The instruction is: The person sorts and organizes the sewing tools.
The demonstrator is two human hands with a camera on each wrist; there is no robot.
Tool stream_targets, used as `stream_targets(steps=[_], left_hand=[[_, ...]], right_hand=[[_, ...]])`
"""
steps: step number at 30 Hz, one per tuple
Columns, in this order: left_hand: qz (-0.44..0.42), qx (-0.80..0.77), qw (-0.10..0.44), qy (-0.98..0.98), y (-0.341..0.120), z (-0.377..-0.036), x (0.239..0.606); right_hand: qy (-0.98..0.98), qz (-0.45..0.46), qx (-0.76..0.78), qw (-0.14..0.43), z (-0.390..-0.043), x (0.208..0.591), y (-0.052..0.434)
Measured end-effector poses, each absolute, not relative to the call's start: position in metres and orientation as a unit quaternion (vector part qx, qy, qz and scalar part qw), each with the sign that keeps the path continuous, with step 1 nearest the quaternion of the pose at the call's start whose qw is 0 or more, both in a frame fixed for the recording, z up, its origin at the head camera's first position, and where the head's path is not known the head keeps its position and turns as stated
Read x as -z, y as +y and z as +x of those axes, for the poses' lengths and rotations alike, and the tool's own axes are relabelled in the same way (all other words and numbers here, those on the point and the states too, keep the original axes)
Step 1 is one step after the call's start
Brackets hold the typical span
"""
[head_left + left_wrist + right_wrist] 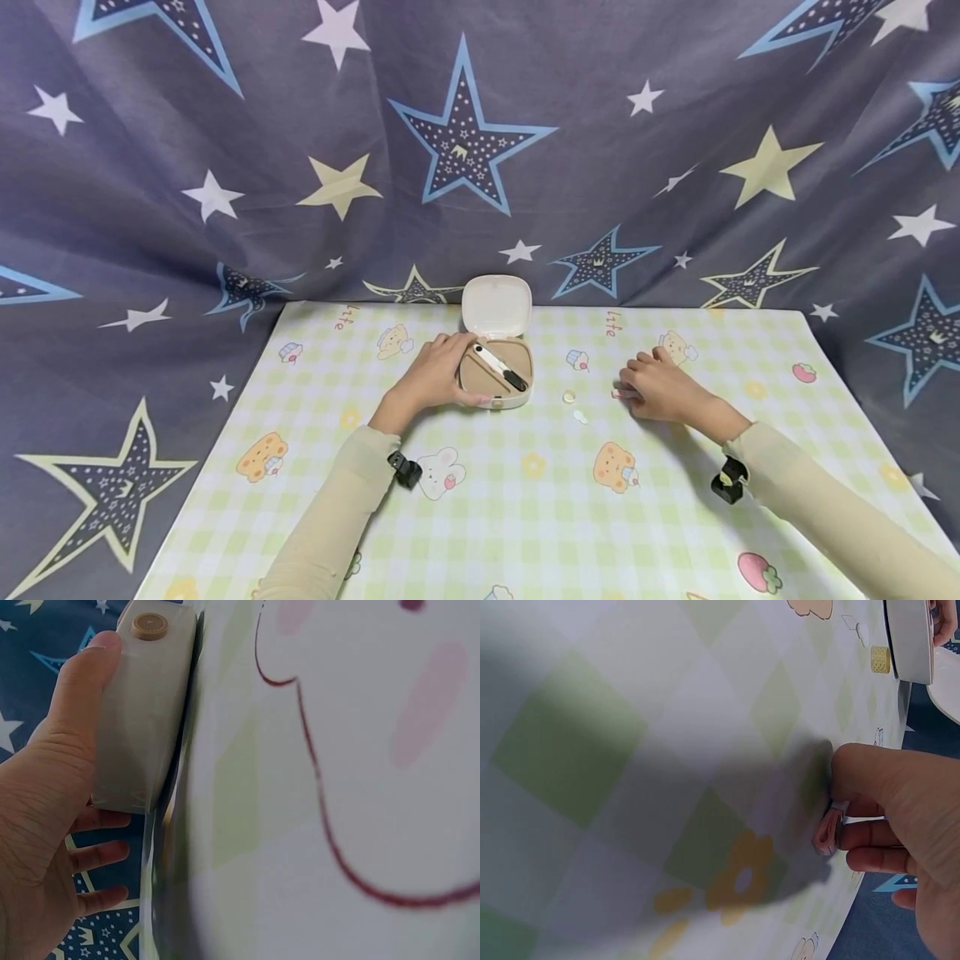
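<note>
A small white case [497, 392] stands with its lid [496, 304] raised at the middle of the table. Its beige tray holds a white-and-black tool [498, 367]. My left hand [438, 375] grips the case's left side, and in the left wrist view its thumb [82, 682] lies along the case wall [142, 712]. To the right, my right hand [652, 387] rests on the cloth and pinches a small pink piece [826, 831] between thumb and fingers [870, 836]. A small beige round piece [569, 397] and a white bit [580, 415] lie between case and right hand.
The table [525, 500] is covered by a green-and-white checked cloth with cartoon prints. A dark star-patterned curtain [465, 150] hangs behind and drapes down both sides. In the right wrist view the case [911, 637] and a yellow-beige piece [880, 658] appear far off.
</note>
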State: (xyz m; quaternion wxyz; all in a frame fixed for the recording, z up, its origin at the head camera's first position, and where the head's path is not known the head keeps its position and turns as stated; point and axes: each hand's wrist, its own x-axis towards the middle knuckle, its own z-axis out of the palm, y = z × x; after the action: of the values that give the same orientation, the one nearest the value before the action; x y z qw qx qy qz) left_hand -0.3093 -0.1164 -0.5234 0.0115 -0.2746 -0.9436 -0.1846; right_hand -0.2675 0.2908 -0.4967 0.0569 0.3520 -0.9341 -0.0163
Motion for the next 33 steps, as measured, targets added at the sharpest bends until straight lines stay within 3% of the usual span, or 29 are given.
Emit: stream_targets(steps=[19,33], left_hand=[[-0.283,0.175,0.039,-0.942,-0.116,-0.307,0.523],[-0.287,0.174,0.043,-0.941,-0.115,-0.304,0.523]], right_hand=[[-0.937,0.345,-0.01,0.06,-0.271,0.494,0.281],[-0.92,0.367,-0.056,0.127,-0.273,0.484,0.254]])
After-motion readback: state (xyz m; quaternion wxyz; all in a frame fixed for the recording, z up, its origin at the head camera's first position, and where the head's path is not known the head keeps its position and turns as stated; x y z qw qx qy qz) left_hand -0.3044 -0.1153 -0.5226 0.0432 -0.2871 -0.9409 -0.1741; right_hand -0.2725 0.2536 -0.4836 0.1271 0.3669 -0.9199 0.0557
